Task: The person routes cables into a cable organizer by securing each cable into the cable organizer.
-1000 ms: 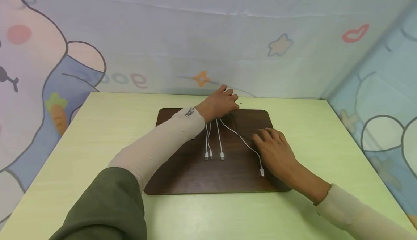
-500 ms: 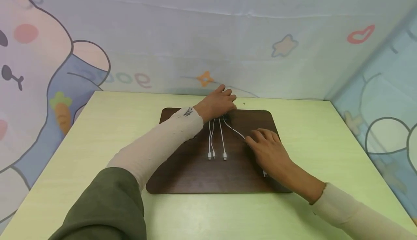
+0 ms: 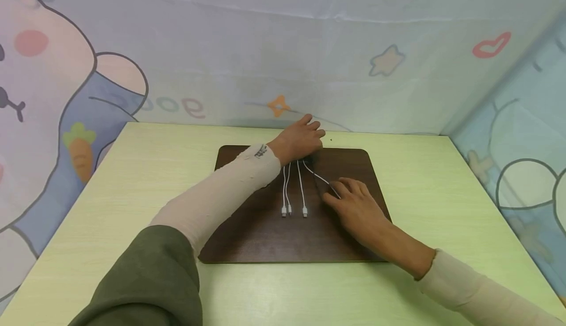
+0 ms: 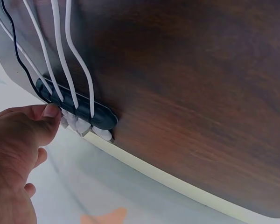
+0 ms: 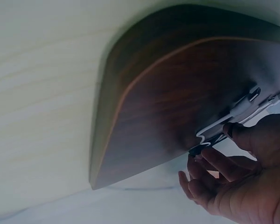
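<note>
On the dark wood-grain board (image 3: 261,240), a black cable holder (image 4: 103,116) lies along the far edge with several white cables (image 4: 64,56) in its slots. In the left wrist view, my left hand (image 4: 18,144) pinches a thin black cable (image 4: 18,58) between thumb and index finger at one end of the holder. The left forearm and hand cover the holder in the head view. My right hand (image 3: 358,210) is over the board's right half, thumb and fingers at the black cable. It hides the plug end of the rightmost white cable (image 3: 316,174).
White USB plugs (image 3: 304,212) lie in a row on the board's middle. The board rests on a pale wooden table (image 3: 168,163). A printed cloth (image 3: 230,45) hangs behind the table's back edge and along the right side.
My right hand has moved left across the board, and the stretch of black cable toward it has shifted left. My left hand stays at the holder with little motion.
</note>
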Action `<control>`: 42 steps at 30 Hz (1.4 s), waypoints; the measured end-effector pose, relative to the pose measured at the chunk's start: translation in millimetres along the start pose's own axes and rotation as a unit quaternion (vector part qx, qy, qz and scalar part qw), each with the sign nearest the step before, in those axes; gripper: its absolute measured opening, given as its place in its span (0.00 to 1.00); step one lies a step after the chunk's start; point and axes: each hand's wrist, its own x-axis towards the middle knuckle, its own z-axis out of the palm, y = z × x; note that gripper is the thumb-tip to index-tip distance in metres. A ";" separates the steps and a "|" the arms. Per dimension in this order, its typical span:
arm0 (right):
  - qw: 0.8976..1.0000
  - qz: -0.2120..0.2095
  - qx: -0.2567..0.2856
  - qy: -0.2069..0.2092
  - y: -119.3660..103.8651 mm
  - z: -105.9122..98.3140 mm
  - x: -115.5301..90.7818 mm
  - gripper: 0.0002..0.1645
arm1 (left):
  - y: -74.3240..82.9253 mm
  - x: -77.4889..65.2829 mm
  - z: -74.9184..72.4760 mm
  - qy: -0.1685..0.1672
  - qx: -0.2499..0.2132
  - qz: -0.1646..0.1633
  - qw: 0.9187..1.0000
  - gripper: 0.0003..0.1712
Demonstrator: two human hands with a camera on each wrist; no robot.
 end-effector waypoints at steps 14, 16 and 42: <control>1.000 -0.014 0.009 -0.001 -14.0 -1.2 8.1 0.17 | 1.7 1.3 -3.4 0.001 0.008 0.001 1.000 0.13; 1.000 -0.013 0.007 -0.003 -14.4 -1.1 7.9 0.16 | 3.2 2.0 -3.1 0.005 0.012 0.001 1.000 0.13; 0.969 -0.133 -0.209 0.008 -24.9 -4.9 18.4 0.08 | -0.7 5.7 -1.4 -0.014 0.022 0.004 1.000 0.13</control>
